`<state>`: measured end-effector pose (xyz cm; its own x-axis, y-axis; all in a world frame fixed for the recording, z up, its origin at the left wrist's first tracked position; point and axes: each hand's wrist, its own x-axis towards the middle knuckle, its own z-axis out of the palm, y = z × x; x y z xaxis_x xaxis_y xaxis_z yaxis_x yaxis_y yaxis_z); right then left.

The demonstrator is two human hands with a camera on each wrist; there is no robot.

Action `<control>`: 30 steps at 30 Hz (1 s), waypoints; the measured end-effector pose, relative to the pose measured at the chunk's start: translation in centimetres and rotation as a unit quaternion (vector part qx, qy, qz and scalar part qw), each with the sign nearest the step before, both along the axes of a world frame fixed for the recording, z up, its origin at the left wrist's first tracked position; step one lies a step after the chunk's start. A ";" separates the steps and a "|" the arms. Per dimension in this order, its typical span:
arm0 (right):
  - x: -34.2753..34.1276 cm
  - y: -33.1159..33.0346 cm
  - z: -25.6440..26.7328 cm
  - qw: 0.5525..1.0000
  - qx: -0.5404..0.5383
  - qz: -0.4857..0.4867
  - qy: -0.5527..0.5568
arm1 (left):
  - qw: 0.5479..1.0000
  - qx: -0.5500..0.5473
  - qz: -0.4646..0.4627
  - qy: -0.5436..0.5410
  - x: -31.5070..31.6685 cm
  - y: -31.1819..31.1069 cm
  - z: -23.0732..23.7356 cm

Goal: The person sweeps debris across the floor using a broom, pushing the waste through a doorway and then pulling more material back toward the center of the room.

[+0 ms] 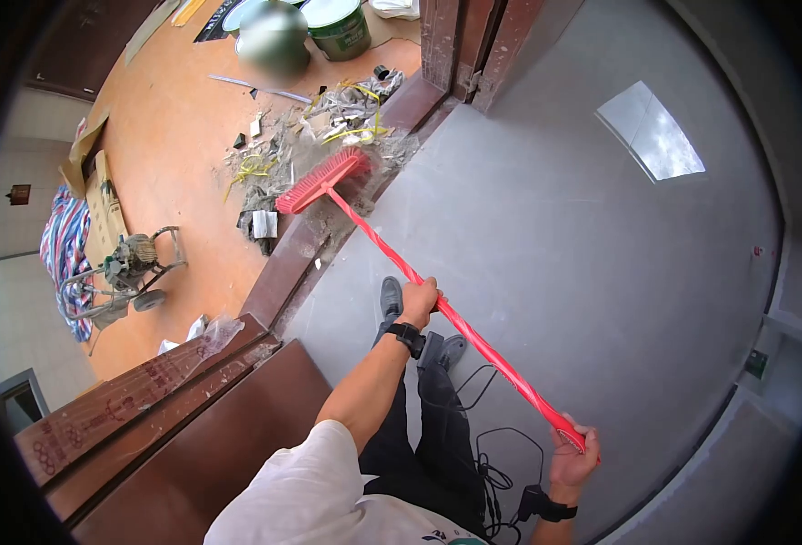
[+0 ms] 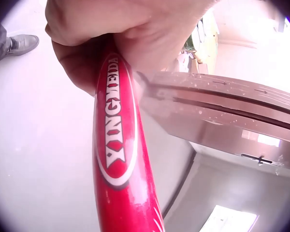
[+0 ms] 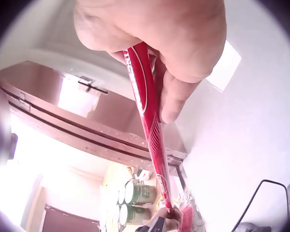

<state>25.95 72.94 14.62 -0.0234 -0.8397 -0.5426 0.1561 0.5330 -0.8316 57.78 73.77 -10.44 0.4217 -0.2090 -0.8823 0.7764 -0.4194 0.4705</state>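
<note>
A red push broom slants across the head view, its bristled head [image 1: 323, 182] at the door sill beside a heap of debris [image 1: 328, 127]. My left hand [image 1: 421, 302] grips the broom handle [image 1: 492, 354] around its middle. Up close in the left wrist view, the left hand [image 2: 106, 29] curls round the red handle [image 2: 118, 183], which has white lettering on it. Near the handle's upper end, my right hand [image 1: 575, 454] holds on with curled fingers. From the right wrist, the right hand [image 3: 159, 38] wraps the handle [image 3: 152, 125], which runs down toward the left hand.
A brown door frame [image 1: 146, 391] and sill separate the grey floor [image 1: 555, 245] from the orange floor [image 1: 174, 136]. Green buckets [image 1: 342, 36] stand beyond the debris. A wheeled machine [image 1: 133, 272] is at left. Black cables [image 1: 492, 472] hang beside the person's legs.
</note>
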 end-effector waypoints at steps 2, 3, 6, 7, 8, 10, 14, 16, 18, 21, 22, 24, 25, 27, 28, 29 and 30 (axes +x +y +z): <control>0.6 -0.3 0.7 0.999 0.026 -0.006 -0.018 | 1.000 0.007 0.008 -0.007 1.2 0.1 1.3; 0.9 -0.5 1.1 1.000 0.025 -0.009 -0.017 | 1.000 0.017 0.017 -0.013 1.4 0.3 1.6; 0.4 -1.1 1.3 1.000 0.029 0.005 -0.009 | 1.000 0.014 0.016 -0.016 1.1 0.9 2.2; -1.6 -1.4 1.1 0.999 0.022 0.010 -0.021 | 1.000 0.003 0.017 -0.005 -0.2 0.8 2.7; -3.7 -1.8 0.9 0.999 0.016 0.015 -0.032 | 1.000 -0.005 0.004 0.026 -1.8 0.7 2.7; -8.4 -2.5 1.0 0.999 0.006 -0.011 -0.033 | 0.995 -0.042 -0.008 0.088 -6.2 0.1 3.2; -17.7 -3.5 1.7 0.998 0.020 -0.046 -0.024 | 0.979 -0.080 -0.042 0.185 -15.2 -2.5 3.1; -20.7 -4.3 2.2 0.996 0.011 -0.086 0.014 | 0.973 -0.091 -0.074 0.200 -18.8 -4.8 2.6; -21.7 -5.4 2.7 0.995 0.011 -0.090 0.044 | 0.971 -0.088 -0.093 0.204 -21.7 -7.2 0.6; -19.3 -7.0 2.2 0.991 0.024 -0.101 0.090 | 0.959 -0.096 -0.123 0.235 -22.4 -10.0 -2.6; -17.6 -8.0 1.5 0.988 0.040 -0.104 0.104 | 0.970 -0.076 -0.108 0.204 -21.8 -11.1 -4.6; -12.4 -9.7 -0.9 0.988 0.035 -0.107 0.106 | 0.983 -0.057 -0.078 0.158 -19.2 -13.3 -7.6; -10.6 -10.4 -1.5 0.988 0.030 -0.109 0.102 | 0.986 -0.057 -0.063 0.143 -17.1 -13.9 -8.6; -8.5 -12.5 -2.4 0.994 0.005 -0.072 0.083 | 0.981 -0.073 -0.049 0.171 -13.1 -15.4 -8.7; -7.6 -13.2 -2.7 0.997 -0.023 -0.038 0.064 | 0.982 -0.075 -0.051 0.168 -12.1 -16.4 -8.1; -7.5 -13.7 -2.7 0.997 -0.023 -0.046 0.065 | 0.985 -0.072 -0.039 0.152 -12.0 -16.9 -7.5; -8.0 -14.5 -2.2 0.997 -0.024 -0.048 0.062 | 0.988 -0.070 -0.026 0.137 -12.5 -17.0 -6.9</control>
<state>17.95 58.42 12.46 -0.1699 -0.8552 -0.4896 0.0985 0.4796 -0.8719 45.29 56.73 -17.33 0.1561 -0.3522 -0.9228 0.8620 -0.4076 0.3014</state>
